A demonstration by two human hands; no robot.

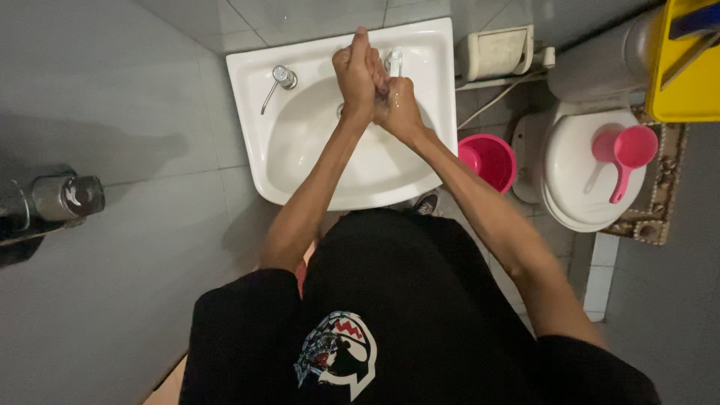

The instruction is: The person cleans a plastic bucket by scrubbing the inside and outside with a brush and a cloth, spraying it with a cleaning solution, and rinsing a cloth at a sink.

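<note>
Black short-sleeved shirt [405, 300], cartoon print [335, 354]; bare forearms.

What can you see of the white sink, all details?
The sink is a white wall-mounted basin, glossy like ceramic, roughly rectangular with a rounded front edge and oval bowl. A chrome lever tap stands on its back left ledge, and a second fitting at back centre is partly hidden. The bowl looks wet. The left hand and right hand are pressed together above it, not touching it.

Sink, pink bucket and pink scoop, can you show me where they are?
Sink [315, 180]: head view, on the bare bowl left of the arms.
Pink bucket [491, 159]: head view, on its inside.
Pink scoop [634, 146]: head view, on its cup, atop the toilet lid [577, 187].
</note>
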